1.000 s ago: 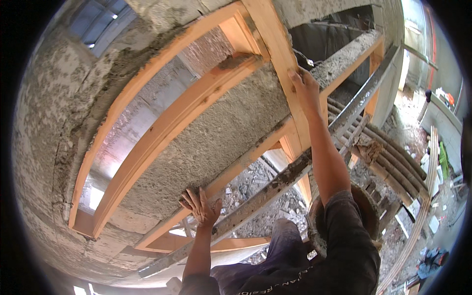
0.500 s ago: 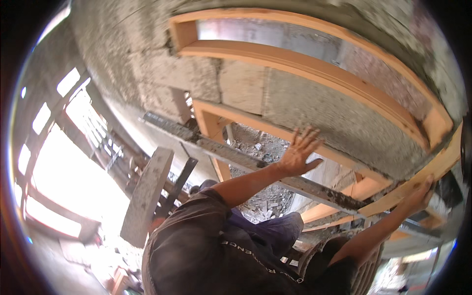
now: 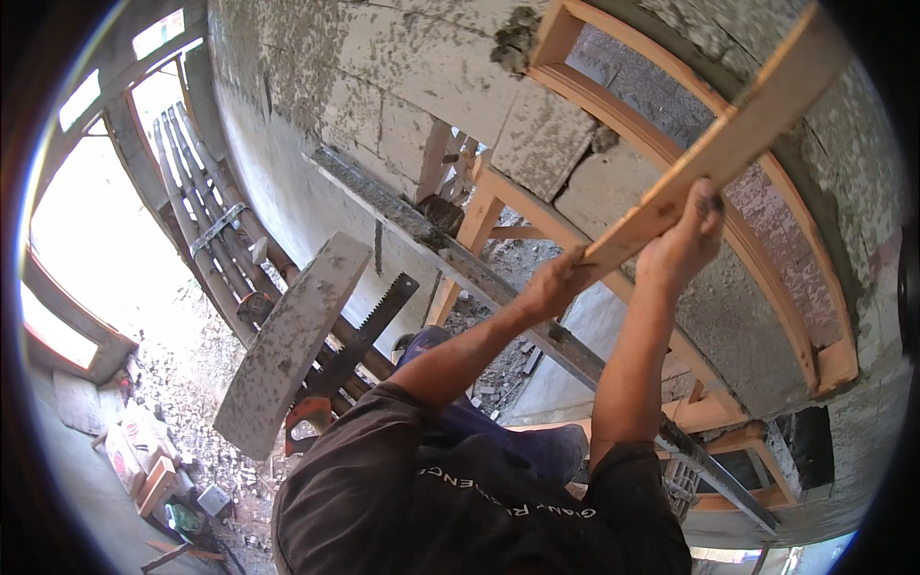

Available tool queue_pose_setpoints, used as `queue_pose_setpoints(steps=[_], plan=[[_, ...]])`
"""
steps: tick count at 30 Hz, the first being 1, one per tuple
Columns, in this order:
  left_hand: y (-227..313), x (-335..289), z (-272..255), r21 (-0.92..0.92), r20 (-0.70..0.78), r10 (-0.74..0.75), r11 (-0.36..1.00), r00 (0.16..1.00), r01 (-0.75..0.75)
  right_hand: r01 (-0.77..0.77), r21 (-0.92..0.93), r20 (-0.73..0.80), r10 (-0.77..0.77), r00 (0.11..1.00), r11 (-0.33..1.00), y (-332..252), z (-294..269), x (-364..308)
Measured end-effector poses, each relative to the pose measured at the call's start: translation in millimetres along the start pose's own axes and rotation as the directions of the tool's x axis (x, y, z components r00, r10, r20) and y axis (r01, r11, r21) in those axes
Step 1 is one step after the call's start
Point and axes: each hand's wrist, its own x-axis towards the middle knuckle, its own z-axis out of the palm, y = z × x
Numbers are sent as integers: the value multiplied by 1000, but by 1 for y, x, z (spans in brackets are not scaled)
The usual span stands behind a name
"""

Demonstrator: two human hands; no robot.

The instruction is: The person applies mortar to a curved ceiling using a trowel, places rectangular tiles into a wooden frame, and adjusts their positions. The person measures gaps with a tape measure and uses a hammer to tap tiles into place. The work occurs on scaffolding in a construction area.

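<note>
A long, pale wooden plank (image 3: 747,120) slants up to the right in front of the wall. My left hand (image 3: 556,286) is closed around its lower end. Farther up the same plank, my right hand (image 3: 682,235) grips its near edge, with the thumb on the face. Behind the plank, an orange-brown wooden frame (image 3: 613,113) is set in the block wall, and the plank covers part of it. Below my hands is a second wooden frame (image 3: 541,218), around an opening with rubble beyond.
A grey, mortar-stained beam (image 3: 489,278) crosses in front of the wall, under my forearms. To my left, a mortar-covered board (image 3: 292,350) leans beside a handsaw (image 3: 369,335) with an orange handle. Bamboo poles (image 3: 206,220) stand farther left, above rubble-strewn ground.
My left hand was spread near the lower frame and now grips the plank's end. My right hand has raised the plank from the right side up across the upper frame. My view has shifted.
</note>
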Motion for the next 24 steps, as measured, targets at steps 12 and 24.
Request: queue_pose_setpoints(steps=[12, 24], plan=[[-81, 35, -144, 47, -22, 42, 998, 999, -41, 126, -234, 444, -9, 896, 964, -7, 100, 48], [-159, 29, -176, 335, -288, 194, 938, 938, -91, 108, -291, 506, 57, 861, 951, 31, 146, 45]])
